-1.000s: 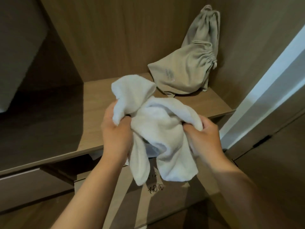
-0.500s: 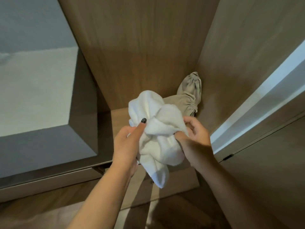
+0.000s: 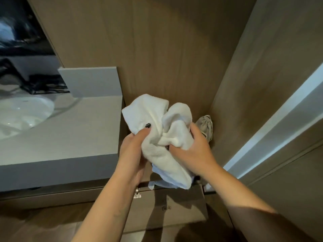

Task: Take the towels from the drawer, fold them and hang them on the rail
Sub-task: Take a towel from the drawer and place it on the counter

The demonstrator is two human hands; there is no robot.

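Note:
A crumpled white towel (image 3: 157,135) hangs bunched between both hands in front of a wooden alcove. My left hand (image 3: 134,151) grips its left side, thumb pressed across the cloth. My right hand (image 3: 194,151) grips the right side, fingers curled into the folds. A pale blue edge of cloth (image 3: 167,180) shows under the white bundle. Below the hands the front of an open wooden drawer (image 3: 167,206) sticks out. No rail is in view.
A grey vanity counter (image 3: 70,133) with a white basin (image 3: 22,114) lies to the left. A beige drawstring bag (image 3: 206,126) sits on the alcove shelf behind my right hand. Wooden panels (image 3: 174,49) close the back and right; a bright door gap (image 3: 279,119) runs at right.
The view has risen and swung left, bringing the counter and basin into sight. Both hands have lifted the towel higher and gathered it tighter; the bag is now mostly hidden.

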